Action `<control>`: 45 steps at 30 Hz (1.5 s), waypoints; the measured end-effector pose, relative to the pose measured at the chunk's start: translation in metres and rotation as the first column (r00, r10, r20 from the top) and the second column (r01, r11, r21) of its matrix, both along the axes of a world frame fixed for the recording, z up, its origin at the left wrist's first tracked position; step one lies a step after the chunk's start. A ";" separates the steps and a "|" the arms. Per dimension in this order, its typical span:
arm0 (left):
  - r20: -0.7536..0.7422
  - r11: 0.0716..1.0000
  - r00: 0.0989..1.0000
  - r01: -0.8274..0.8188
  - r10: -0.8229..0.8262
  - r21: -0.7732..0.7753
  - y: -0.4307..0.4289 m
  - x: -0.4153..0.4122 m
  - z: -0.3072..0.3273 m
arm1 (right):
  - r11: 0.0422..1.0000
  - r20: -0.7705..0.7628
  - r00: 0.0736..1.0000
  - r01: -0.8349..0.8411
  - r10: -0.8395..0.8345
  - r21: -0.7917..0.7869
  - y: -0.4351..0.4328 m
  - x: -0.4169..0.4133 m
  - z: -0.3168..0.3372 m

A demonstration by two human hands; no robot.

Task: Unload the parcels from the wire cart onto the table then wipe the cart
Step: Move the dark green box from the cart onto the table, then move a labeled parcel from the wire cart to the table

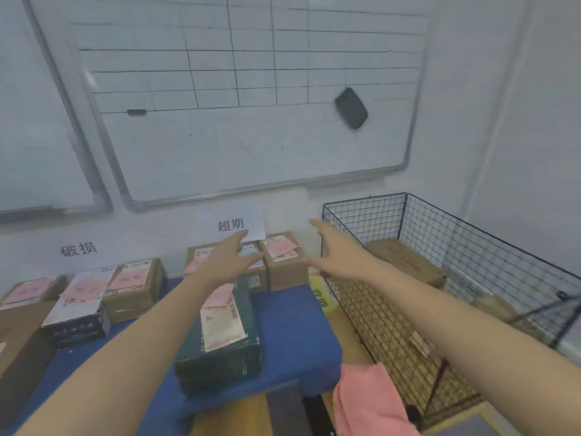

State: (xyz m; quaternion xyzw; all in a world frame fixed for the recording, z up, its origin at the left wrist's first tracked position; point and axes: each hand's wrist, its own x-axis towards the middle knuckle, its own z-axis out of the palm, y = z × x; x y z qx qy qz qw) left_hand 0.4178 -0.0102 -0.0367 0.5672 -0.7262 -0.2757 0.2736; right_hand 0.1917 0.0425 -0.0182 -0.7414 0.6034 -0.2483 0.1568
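Observation:
A black wire cart (pixel 440 234) stands to the right of the blue table (pixel 292 328). A brown cardboard parcel (pixel 405 259) lies inside the cart at its far end. Both my arms reach forward. My left hand (pixel 226 256) hovers with straight fingers above the brown parcels (pixel 283 262) at the table's back. My right hand (pixel 333 247) is stretched flat in the air by the cart's left wall, holding nothing. A dark green parcel (pixel 220 338) with a pink label lies on the table under my left forearm. A pink cloth (pixel 367 401) hangs at the table's near right corner.
Several labelled parcels (pixel 103 291) sit along the table's left and back. Two paper signs (pixel 232 225) hang on the wall below a large whiteboard (pixel 245 99). A black eraser (pixel 351 107) sticks to the board. A yellow item (pixel 320 294) is wedged between table and cart.

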 end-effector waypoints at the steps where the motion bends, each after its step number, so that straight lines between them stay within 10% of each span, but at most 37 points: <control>1: -0.021 1.000 1.000 0.017 -0.017 -0.015 0.000 -0.017 0.003 | 1.000 0.000 1.000 0.019 -0.019 -0.016 0.005 -0.016 0.006; 8: -0.143 0.986 0.977 0.152 -0.160 -0.068 0.013 -0.175 0.023 | 0.983 -0.082 0.984 0.149 -0.158 -0.103 0.042 -0.162 0.035; 19: 0.115 0.944 0.942 0.298 -0.314 0.139 0.040 -0.385 -0.001 | 0.982 -0.279 0.958 0.105 -0.058 0.157 0.037 -0.361 0.000; 29: 0.392 0.801 0.735 0.340 -0.553 0.494 -0.002 -0.437 -0.050 | 0.793 -0.471 0.848 0.107 0.242 0.600 -0.028 -0.392 -0.069; 45: 0.394 0.752 0.667 0.407 -0.633 0.519 -0.061 -0.469 -0.091 | 0.565 -0.364 0.834 0.077 0.415 0.822 -0.069 -0.402 -0.109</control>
